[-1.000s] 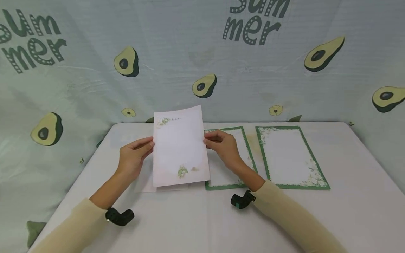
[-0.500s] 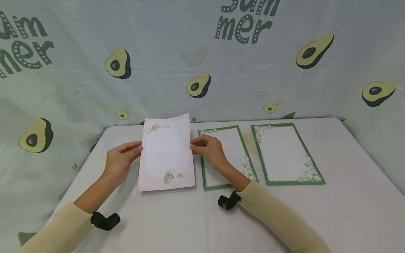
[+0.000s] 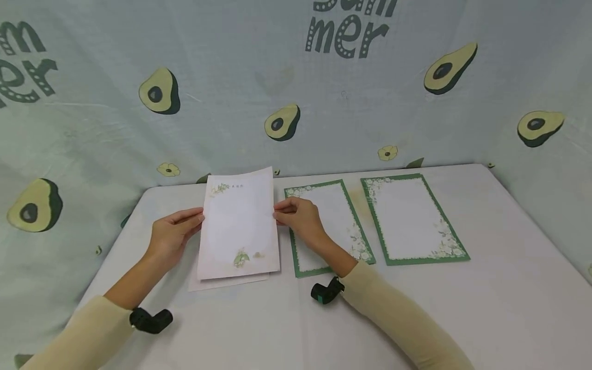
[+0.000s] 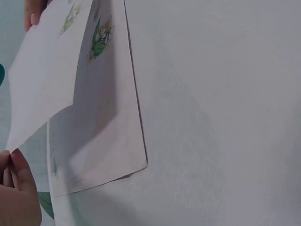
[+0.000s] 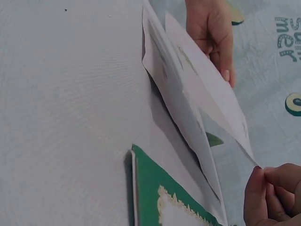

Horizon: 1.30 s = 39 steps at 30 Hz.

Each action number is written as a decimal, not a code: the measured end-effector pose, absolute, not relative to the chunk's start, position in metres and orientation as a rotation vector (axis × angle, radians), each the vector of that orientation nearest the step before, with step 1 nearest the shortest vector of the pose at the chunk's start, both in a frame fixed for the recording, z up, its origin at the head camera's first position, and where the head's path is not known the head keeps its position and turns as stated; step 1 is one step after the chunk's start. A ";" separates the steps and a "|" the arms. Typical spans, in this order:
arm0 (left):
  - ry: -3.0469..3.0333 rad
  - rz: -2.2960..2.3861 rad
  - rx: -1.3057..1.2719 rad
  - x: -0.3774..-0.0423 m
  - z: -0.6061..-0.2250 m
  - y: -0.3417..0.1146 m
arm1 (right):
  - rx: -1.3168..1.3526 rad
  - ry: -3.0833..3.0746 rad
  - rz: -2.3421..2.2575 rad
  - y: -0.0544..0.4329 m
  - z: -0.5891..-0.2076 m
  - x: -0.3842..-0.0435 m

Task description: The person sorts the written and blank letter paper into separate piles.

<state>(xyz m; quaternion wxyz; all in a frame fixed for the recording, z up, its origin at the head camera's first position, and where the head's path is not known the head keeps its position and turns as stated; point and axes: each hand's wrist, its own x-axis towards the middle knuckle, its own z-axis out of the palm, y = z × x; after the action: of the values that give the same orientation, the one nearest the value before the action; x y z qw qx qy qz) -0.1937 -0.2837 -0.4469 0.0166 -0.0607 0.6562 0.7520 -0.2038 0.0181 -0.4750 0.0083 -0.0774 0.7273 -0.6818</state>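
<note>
A pale pink sheet of paper (image 3: pixel 238 226) with small green plant prints is held up between both hands. My left hand (image 3: pixel 173 236) pinches its left edge, thumb and fingers closed on the paper. On the opposite edge, my right hand (image 3: pixel 302 221) pinches it the same way, as the right wrist view also shows. Beneath the raised sheet lies a matching pink sheet (image 4: pixel 127 155), mostly covered in the head view. The left wrist view shows a gap between the two, the held one tilted above the lower.
A green-bordered sheet (image 3: pixel 333 226) lies right of the pink ones, partly behind the right hand and forearm. Farther right is a second green-bordered sheet (image 3: pixel 416 218). The white-covered table (image 3: pixel 370 318) ends at a hanging avocado-print cloth (image 3: pixel 222 67).
Both hands have lowered the pink sheet and carried it left, over the matching sheet. The head view has shifted slightly. Both pinches on the paper stay the same.
</note>
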 end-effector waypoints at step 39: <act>2.325 1.814 -0.210 -0.211 -0.470 -0.318 | -0.199 2.458 -1.637 -0.009 -0.477 -0.224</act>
<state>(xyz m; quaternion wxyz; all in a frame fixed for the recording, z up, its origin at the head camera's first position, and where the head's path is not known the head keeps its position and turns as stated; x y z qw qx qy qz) -0.2114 -0.3185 -0.4700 0.0925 -0.0708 0.7829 0.6111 -0.2239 -0.0086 -0.4770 0.0907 -0.0669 0.8269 -0.5509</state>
